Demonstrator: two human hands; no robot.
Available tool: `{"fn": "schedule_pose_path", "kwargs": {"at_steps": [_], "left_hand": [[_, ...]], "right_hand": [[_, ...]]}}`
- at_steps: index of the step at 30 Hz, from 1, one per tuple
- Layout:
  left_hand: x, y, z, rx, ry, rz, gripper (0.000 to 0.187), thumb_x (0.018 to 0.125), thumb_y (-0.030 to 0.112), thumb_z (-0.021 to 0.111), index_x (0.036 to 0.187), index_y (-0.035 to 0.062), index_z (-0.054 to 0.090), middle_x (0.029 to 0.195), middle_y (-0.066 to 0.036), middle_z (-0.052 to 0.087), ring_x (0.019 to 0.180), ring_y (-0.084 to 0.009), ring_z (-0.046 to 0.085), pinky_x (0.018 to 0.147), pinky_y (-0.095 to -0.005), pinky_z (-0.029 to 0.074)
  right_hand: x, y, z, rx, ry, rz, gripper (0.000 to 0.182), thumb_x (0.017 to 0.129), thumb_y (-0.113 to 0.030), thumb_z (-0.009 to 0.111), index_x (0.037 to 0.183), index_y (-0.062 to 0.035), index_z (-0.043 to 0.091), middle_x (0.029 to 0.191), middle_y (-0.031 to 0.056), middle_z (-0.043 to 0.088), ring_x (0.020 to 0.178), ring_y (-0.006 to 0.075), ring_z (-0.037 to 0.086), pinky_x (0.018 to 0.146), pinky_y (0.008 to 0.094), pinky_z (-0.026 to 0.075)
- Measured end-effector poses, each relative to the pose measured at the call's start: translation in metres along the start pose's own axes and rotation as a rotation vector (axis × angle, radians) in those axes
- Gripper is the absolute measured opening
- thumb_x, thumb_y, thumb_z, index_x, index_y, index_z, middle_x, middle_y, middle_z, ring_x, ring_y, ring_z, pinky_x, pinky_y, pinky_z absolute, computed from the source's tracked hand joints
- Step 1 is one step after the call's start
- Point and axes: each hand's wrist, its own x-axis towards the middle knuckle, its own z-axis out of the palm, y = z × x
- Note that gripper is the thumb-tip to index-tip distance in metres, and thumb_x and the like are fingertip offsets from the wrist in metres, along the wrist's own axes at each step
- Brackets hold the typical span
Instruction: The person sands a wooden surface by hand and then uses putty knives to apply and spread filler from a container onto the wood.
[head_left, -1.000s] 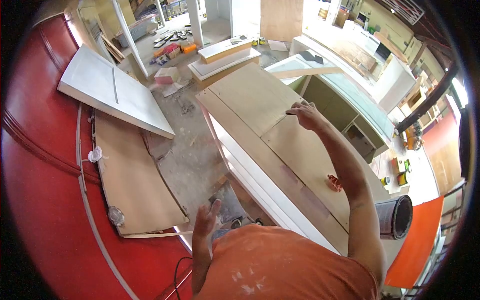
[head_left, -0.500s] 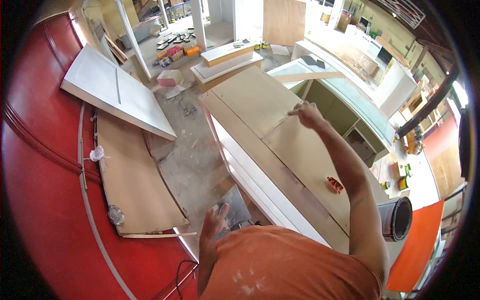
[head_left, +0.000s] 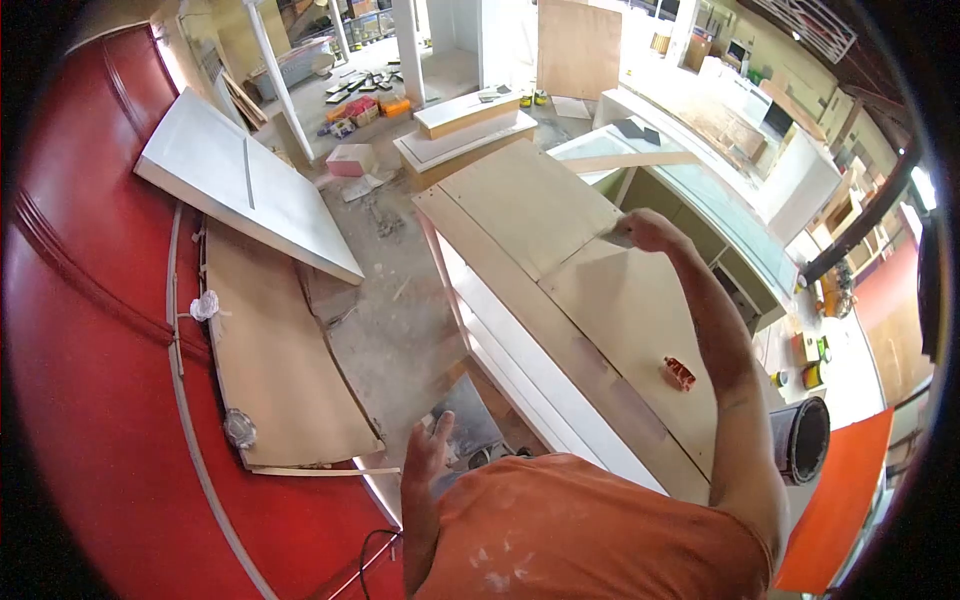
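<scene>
My right hand point(head_left: 655, 230) is closed over the far part of the beige panel top point(head_left: 600, 310), at the seam between two boards. A small dark blade, apparently a putty knife point(head_left: 614, 236), shows at its fingertips; the handle is hidden in the hand. Low and close to my body, my left hand point(head_left: 428, 450) grips the edge of a flat grey plate point(head_left: 475, 420) beside the cabinet's white side. On the panel lies a crumpled red-and-white packet point(head_left: 680, 374). An open dark can point(head_left: 801, 442) stands by my right elbow.
A white panel point(head_left: 245, 185) and a brown board point(head_left: 290, 350) lean at the red wall point(head_left: 90, 330). Behind stand a white stepped box point(head_left: 465, 135) and a glass-topped green cabinet point(head_left: 700, 205). A pink box point(head_left: 351, 160) sits on the dusty floor.
My right hand has moved slightly right along the seam toward the panel's far edge. My left hand keeps hold of the grey plate. The whole view has shifted a little.
</scene>
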Motion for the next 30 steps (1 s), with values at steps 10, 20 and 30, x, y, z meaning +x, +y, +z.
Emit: {"fn": "schedule_pose_path", "kwargs": {"at_steps": [10,20,30], "left_hand": [[0.014,-0.016,0.0,0.14,-0.162,-0.084,0.054,0.092,0.047,0.06,0.105,-0.0052,0.061,0.094,-0.011,0.064,0.086,-0.0205,0.056,0.081,-0.0361,0.046],[0.042,-0.02,0.037,-0.295,-0.26,0.071,0.045,0.093,0.042,0.061,0.098,-0.0025,0.065,0.092,-0.009,0.065,0.086,-0.0193,0.057,0.079,-0.0357,0.046],[0.041,0.03,0.102,-0.528,-0.543,-0.25,0.037,0.09,0.033,0.066,0.113,0.0045,0.058,0.099,-0.006,0.063,0.087,-0.0179,0.061,0.071,-0.0314,0.049]], "right_hand": [[-0.026,0.017,0.05,0.787,0.002,0.863,0.033,0.073,-0.03,0.081,0.072,-0.0048,0.061,0.058,0.0027,0.047,0.048,0.0153,0.045,0.04,0.031,0.033],[-0.122,-0.063,0.018,0.83,0.457,0.627,0.042,0.077,-0.03,0.077,0.099,0.0009,0.06,0.071,0.0017,0.052,0.058,0.0092,0.048,0.047,0.0276,0.037],[-0.371,-0.259,-0.183,0.502,0.828,0.778,0.035,0.083,-0.019,0.074,0.108,0.0021,0.061,0.092,0.002,0.064,0.084,0.0094,0.056,0.073,0.0263,0.046]]}}
